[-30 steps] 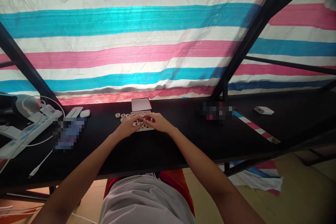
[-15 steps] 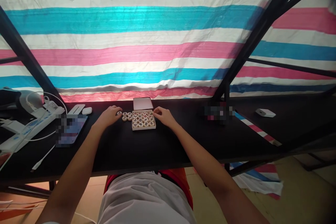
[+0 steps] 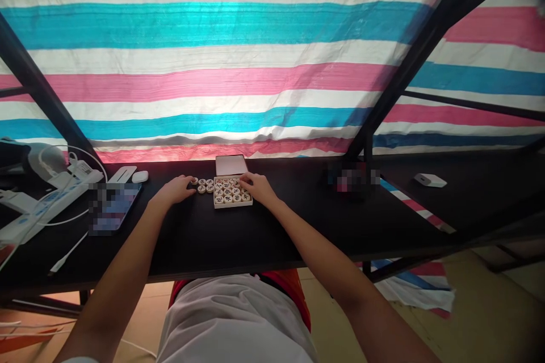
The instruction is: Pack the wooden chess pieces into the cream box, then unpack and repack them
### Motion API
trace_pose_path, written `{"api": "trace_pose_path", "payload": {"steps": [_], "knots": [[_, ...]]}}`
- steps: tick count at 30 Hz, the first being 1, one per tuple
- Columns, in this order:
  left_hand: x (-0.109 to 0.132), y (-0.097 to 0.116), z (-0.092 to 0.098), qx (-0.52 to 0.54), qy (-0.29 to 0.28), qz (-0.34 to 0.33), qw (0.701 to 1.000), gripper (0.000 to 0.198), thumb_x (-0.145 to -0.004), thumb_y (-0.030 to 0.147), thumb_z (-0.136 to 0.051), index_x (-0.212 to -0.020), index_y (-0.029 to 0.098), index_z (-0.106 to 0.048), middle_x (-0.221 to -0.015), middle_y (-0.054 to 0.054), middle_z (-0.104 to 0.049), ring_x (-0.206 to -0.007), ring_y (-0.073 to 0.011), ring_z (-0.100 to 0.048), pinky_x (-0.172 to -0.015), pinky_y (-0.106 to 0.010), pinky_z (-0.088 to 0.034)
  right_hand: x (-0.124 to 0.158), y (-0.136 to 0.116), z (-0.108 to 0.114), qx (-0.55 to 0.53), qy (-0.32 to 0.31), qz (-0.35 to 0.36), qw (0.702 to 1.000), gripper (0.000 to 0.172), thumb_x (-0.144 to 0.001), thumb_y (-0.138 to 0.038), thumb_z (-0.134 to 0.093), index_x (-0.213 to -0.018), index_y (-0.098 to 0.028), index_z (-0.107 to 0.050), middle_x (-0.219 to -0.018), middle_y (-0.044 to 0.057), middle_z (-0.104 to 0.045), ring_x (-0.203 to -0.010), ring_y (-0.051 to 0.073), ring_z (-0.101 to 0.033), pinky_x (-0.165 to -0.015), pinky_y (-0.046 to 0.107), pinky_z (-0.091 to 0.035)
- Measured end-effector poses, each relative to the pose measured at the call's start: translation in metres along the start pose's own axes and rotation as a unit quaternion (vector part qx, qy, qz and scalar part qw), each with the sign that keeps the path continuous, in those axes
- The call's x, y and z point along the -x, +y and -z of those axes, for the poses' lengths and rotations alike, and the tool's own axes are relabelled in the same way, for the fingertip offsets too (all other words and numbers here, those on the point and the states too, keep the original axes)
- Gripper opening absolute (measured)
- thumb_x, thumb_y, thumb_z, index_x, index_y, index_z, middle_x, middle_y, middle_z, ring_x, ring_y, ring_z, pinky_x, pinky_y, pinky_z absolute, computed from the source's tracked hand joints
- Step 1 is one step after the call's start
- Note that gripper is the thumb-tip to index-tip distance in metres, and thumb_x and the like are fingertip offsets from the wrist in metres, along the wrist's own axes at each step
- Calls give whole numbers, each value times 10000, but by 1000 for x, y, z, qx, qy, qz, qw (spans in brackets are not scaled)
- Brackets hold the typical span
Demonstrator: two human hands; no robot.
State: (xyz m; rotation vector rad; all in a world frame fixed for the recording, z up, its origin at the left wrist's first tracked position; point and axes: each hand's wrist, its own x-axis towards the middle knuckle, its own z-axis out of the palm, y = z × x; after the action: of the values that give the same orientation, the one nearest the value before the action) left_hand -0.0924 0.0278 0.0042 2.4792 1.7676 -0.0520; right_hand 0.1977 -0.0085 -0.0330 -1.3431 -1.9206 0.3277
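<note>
My left hand (image 3: 175, 190) rests on the black table, thumb and fingers apart. Just beyond its fingertips lies a Chinese chess piece (image 3: 195, 181), at the left end of a small group of round, cream pieces (image 3: 205, 185). A shallow white box (image 3: 233, 204) stands right of them, filled with rows of pieces bearing black or red characters. My right hand (image 3: 259, 188) reaches over the box's far right corner. Its fingers are drawn together at the pieces there, and whatever they pinch is hidden. Behind the box lies its pale lid (image 3: 230, 165).
At left lie a phone (image 3: 114, 210), a white earbud case (image 3: 139, 176), a power strip (image 3: 46, 204) and loose white cables. A blurred dark object (image 3: 351, 177) and a white charger (image 3: 430, 180) sit to the right. Dark metal bars (image 3: 395, 74) frame a striped sheet (image 3: 213, 85) behind.
My right hand has moved left from the box's right side to over its far right corner. My left hand's fingers have spread from beside the leftmost piece. The view has shifted slightly.
</note>
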Motion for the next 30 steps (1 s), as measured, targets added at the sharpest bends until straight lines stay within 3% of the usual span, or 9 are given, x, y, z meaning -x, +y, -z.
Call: {"api": "trace_pose_path", "payload": {"steps": [3, 8, 14, 26, 30], "knots": [[0, 1, 0, -3, -2, -7, 1000, 475, -834, 415, -479, -1257, 202, -519, -1238, -120, -579, -1110, -275, -561, -895, -333, -448, 2, -2, -1, 41, -5, 34, 999, 160, -857, -266, -565, -833, -193, -705, -895, 58, -683, -862, 190, -571, -813, 296, -421], [1, 4, 0, -9, 6, -6, 1000, 481, -832, 412, -490, -1269, 211, -507, -1265, -114, -566, -1130, -276, -548, -907, -332, -437, 7, -1, 8, 50, 0, 49, 998, 208, -894, -267, -517, -940, -177, -698, -964, 71, -678, -909, 196, -558, -855, 295, -409], [4, 12, 4, -12, 27, -14, 999, 300, -845, 349, -476, -1086, 199, -572, -1180, -91, -609, -1094, -262, -553, -884, -333, -441, 7, 0, 17, 96, -44, 46, 993, 259, -926, -297, -466, -1006, -194, -689, -916, 70, -702, -858, 197, -583, -811, 285, -405], [13, 21, 17, -10, 23, 22, 999, 164, -815, 319, -484, -894, 237, -602, -1032, -60, -664, -941, -252, -603, -706, -300, -446, 5, 1, 19, 37, -44, 30, 998, 262, -937, -247, -431, -977, -187, -683, -919, 59, -701, -847, 177, -616, -785, 261, -418], [19, 25, 24, 6, 87, 23, 996, 211, -815, 383, -490, -923, 249, -612, -1011, -50, -667, -898, -242, -614, -684, -290, -443, 6, -1, 19, 13, -1, 44, 999, 228, -908, -226, -470, -970, -170, -683, -919, 66, -682, -846, 165, -602, -789, 259, -422]]}}
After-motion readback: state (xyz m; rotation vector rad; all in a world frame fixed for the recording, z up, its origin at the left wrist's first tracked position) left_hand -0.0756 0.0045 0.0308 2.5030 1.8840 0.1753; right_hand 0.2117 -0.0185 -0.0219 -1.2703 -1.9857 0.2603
